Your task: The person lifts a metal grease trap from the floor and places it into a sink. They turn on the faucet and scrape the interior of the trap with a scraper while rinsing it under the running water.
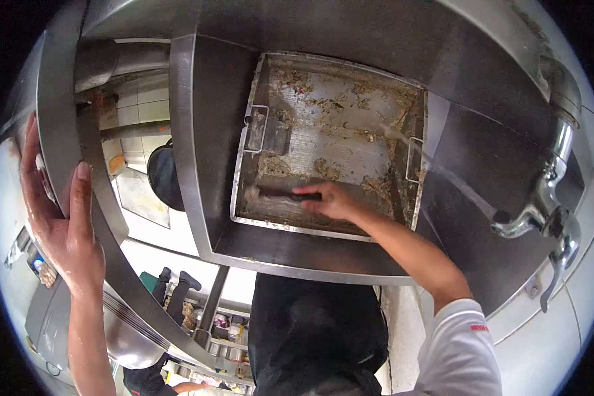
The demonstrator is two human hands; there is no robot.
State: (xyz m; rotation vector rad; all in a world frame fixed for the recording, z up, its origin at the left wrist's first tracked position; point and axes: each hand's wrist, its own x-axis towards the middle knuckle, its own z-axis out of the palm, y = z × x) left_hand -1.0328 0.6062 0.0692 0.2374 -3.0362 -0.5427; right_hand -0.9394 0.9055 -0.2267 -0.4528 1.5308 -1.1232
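Note:
A large steel pan (pixel 330 230), rectangular with two wire handles, sits in a deep metal sink (pixel 297 270). Brown, crumbly residue clings to its floor and walls. My right hand (pixel 333 201) is inside the pan near its front wall, closed around a dark-handled tool (pixel 280 197). The tool's pale, blurred end points left, and its exact kind cannot be made out. My left hand (pixel 69 244) looks wet and is open at the left, thumb and fingers apart beside a steel frame edge (pixel 63 125).
From the chrome tap (pixel 541 204) on the right, a water stream (pixel 465 188) runs into the pan. Below the open framework at left are a round black object (pixel 165 175) and pipes (pixel 129 63). Another person's arm (pixel 191 387) and stocked shelves (pixel 228 330) show at the bottom.

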